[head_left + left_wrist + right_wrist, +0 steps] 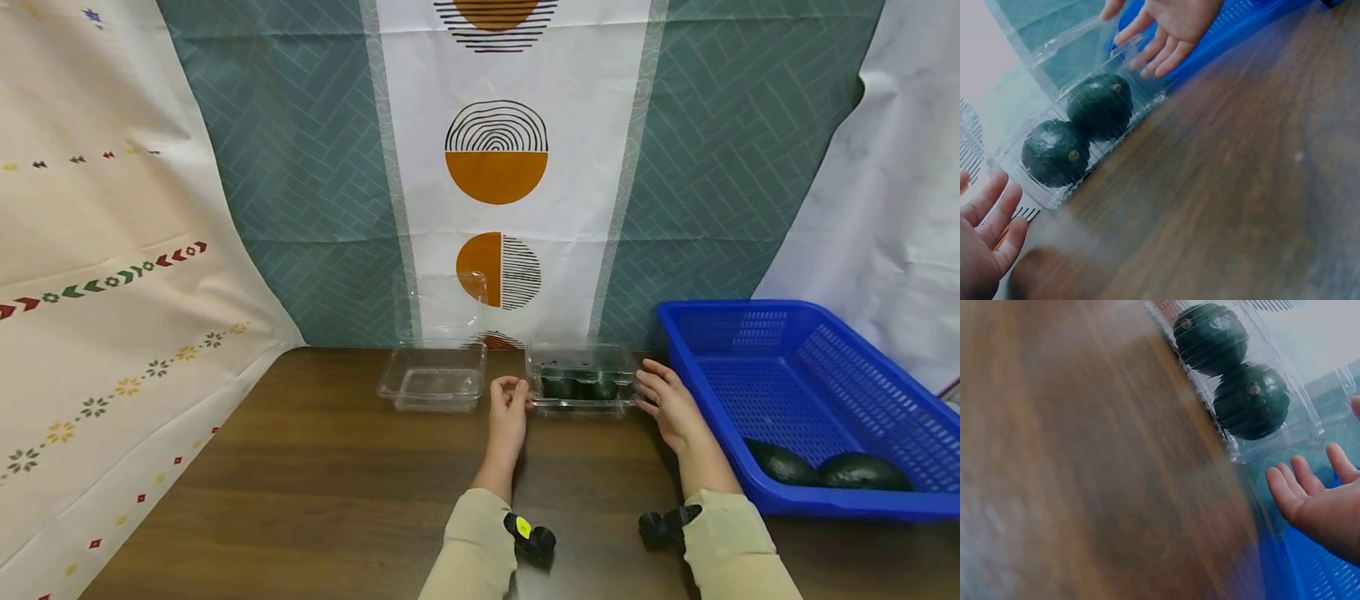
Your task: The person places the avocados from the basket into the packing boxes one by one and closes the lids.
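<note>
A clear plastic clamshell container stands on the table between the two hands, with two dark green avocados side by side inside. Its clear lid shows above and behind the fruit; whether it is fully closed I cannot tell. At the container's left end is the left hand, its fingers loosely bent and, in the left wrist view, apart from the plastic. The right hand is beside the right end, palm turned inward and fingers spread. In the right wrist view a small gap separates those fingertips from the container.
Left of the filled container stands a second clear clamshell, lid raised, with nothing visible inside. On the right a blue plastic basket holds two more dark green avocados near its front wall. A patterned cloth hangs behind the wooden table.
</note>
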Available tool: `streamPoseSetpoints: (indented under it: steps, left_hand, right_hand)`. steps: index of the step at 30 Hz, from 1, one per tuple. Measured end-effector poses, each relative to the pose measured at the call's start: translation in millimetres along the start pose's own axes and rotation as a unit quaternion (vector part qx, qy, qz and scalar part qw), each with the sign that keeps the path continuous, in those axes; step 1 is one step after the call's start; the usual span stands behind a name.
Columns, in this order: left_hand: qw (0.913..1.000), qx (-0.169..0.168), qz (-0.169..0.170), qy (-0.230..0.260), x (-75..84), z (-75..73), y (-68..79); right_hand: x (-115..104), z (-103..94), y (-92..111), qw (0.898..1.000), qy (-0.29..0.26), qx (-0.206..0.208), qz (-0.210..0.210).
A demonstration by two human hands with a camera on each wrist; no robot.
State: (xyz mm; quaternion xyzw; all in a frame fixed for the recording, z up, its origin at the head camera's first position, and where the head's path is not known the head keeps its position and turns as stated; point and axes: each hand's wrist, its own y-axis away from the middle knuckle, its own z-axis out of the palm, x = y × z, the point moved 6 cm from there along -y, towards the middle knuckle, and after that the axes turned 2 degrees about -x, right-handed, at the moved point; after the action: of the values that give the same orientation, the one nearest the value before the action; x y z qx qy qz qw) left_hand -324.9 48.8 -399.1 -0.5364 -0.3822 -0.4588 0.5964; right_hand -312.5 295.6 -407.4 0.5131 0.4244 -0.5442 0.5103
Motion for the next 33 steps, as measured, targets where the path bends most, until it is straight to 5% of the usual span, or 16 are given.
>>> streamPoseSetpoints:
  steps: [14, 20, 24, 28, 33]
  left_hand:
    - [0.9995, -0.007, -0.004, -0.032, 2.7, -4.3, 0.8]
    - [0.9996, -0.002, -0.022, -0.018, -19.5, -6.3, -5.1]
    - [0.9979, 0.001, -0.063, -0.014, -40.9, -5.6, -11.4]
    - [0.9945, -0.004, -0.105, 0.005, -48.3, -2.4, -12.5]
    - [0.99, -0.014, -0.139, 0.019, -47.2, -0.5, -9.9]
  right_hand:
    - [11.0, -4.3, -2.5, 1.0, -0.015, -0.005, 0.012]
    - [18.7, -4.9, 0.0, 0.997, 0.012, -0.03, 0.065]
    - [24.6, -2.2, 1.2, 0.991, 0.022, -0.077, 0.108]
    - [26.5, 0.9, -1.0, 0.99, -0.001, -0.107, 0.087]
    - [25.9, 0.6, -4.0, 0.995, -0.033, -0.083, 0.034]
